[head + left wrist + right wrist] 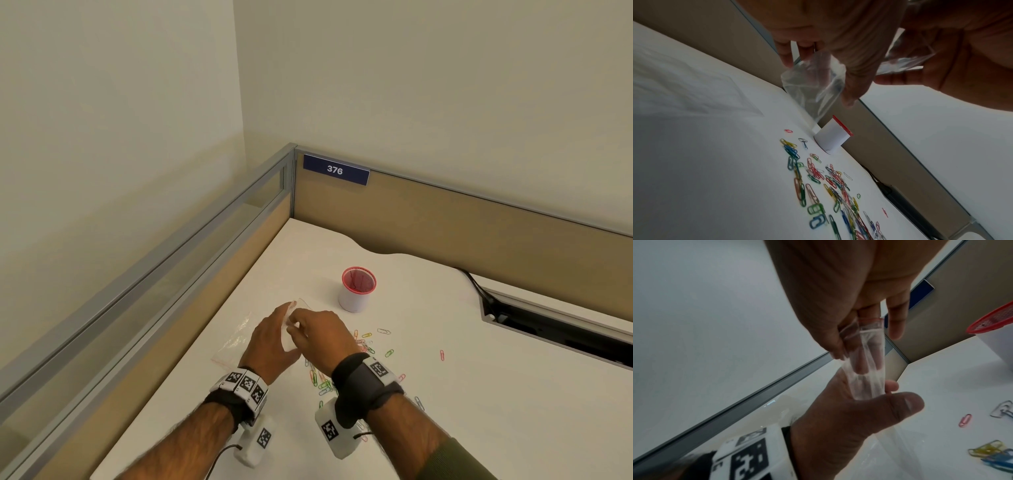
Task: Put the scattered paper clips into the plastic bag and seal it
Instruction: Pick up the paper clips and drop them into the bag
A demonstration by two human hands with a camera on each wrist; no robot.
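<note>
A white desk (445, 394) sits in a cubicle corner under a blue placard (336, 169) numbered 376. Above its near-left part, both hands hold a clear plastic bag (236, 337) lifted at its mouth. The left hand (270, 342) pinches the bag between thumb and fingers; the right hand (323, 337) has two fingers (863, 360) pushed inside the opening, thumb pressing outside. The bag looks crumpled, with a red strip along its rim, and no clips are visible in it. Coloured paper clips (323, 382) lie scattered just right of the hands; the left wrist view shows the dense pile, mostly hidden from the head camera. A white cup (356, 291) with a red mesh insert stands farther back.
</note>
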